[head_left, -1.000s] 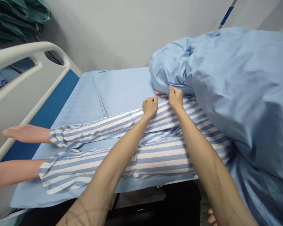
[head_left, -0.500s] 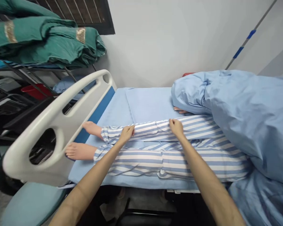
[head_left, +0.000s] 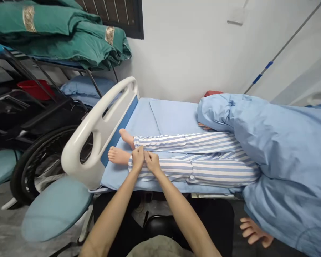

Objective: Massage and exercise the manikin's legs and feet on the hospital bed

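A patient manikin lies on a hospital bed in blue-and-white striped pyjama trousers (head_left: 198,167), with its bare feet (head_left: 119,155) towards the footboard. A blue duvet (head_left: 280,142) hides its upper body. My left hand (head_left: 137,159) and my right hand (head_left: 152,163) sit side by side, both gripping the near trouser leg just above the ankle. One manikin hand (head_left: 204,126) pokes out from under the duvet on the far side, and the other (head_left: 254,232) hangs below the near edge of the mattress.
A white bed footboard (head_left: 96,135) stands at the left of the feet. Beyond it are a wheelchair (head_left: 42,167) with a teal seat, stacked green cloth (head_left: 59,32) on a rack, a red basin (head_left: 34,89) and a blue pillow (head_left: 85,89). The blue-sheeted mattress (head_left: 173,114) lies beyond the legs.
My hands have slid along the trousers towards the feet and come together on the near leg, from separate spots on the far leg. The view has swung back, showing more of the room.
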### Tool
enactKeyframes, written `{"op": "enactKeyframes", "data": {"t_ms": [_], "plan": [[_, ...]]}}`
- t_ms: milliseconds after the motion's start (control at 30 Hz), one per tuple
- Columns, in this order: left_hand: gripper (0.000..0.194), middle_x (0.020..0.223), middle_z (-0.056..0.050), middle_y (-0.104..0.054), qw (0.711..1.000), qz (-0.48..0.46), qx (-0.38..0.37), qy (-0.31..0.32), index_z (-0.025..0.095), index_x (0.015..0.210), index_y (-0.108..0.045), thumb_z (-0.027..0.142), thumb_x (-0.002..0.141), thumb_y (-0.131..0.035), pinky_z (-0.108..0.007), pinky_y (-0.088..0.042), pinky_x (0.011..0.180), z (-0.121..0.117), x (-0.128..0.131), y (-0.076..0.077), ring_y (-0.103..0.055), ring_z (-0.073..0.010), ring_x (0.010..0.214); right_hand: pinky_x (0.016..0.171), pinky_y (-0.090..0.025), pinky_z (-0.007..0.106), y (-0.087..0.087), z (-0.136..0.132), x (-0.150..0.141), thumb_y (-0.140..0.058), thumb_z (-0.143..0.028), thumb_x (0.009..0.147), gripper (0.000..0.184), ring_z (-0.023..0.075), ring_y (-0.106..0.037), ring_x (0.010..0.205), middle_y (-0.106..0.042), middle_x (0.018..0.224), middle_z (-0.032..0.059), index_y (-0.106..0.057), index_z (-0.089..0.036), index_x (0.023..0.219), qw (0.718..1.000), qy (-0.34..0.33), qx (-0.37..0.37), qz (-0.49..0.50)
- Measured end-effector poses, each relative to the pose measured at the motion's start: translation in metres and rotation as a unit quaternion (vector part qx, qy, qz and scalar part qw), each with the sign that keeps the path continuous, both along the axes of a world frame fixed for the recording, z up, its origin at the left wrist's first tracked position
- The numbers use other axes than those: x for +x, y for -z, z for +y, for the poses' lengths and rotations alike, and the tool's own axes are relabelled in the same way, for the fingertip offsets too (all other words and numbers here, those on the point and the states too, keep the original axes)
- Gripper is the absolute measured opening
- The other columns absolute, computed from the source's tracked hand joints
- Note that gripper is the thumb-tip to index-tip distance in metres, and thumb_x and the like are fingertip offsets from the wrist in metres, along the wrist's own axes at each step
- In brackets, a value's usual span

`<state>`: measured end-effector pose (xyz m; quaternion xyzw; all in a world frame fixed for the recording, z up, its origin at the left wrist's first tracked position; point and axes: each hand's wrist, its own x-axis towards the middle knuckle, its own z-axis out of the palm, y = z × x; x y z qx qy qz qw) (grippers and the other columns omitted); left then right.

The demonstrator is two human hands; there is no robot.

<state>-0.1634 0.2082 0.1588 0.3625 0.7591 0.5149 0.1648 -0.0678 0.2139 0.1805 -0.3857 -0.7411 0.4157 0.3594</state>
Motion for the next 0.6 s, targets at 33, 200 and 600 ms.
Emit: {"op": "enactKeyframes", "data": {"t_ms": [33,200,600], "plan": [[0.038,0.052,0.002,-0.041,1.0,-0.017,0.005,-0.004,0.022,0.054,-0.033,0.032,0.09,-0.035,-0.023,-0.032,0.056,0.0,0.006,0.0,-0.039,-0.0113,0.054,0.057,-0.027,0.026,0.006,0.0,0.003,-0.03,-0.049,0.094,0.048,0.0121,-0.037,0.056,-0.041,0.052,-0.0023,-0.033,-0.022,0.055,1.0,0.019,-0.014,-0.003],[0.033,0.054,0.001,-0.045,0.997,0.03,-0.044,0.047,0.02,0.054,-0.042,0.028,0.085,-0.047,-0.024,-0.028,0.06,0.001,0.038,0.002,-0.041,-0.0119,0.058,0.056,-0.026,0.027,0.007,0.019,0.035,-0.03,-0.054,0.093,0.05,0.012,-0.035,0.054,-0.039,0.051,-0.0026,-0.034,-0.022,0.055,0.996,0.083,0.031,0.021],[0.037,0.052,0.001,-0.041,0.985,0.114,-0.079,0.099,0.02,0.051,-0.033,0.029,0.085,-0.044,-0.026,-0.024,0.061,0.012,0.113,-0.004,-0.036,-0.0121,0.057,0.056,-0.029,0.027,0.013,0.031,0.113,-0.026,-0.058,0.092,0.052,0.0131,-0.038,0.053,-0.039,0.05,-0.0024,-0.034,-0.023,0.055,0.985,0.169,0.024,0.011]]}}
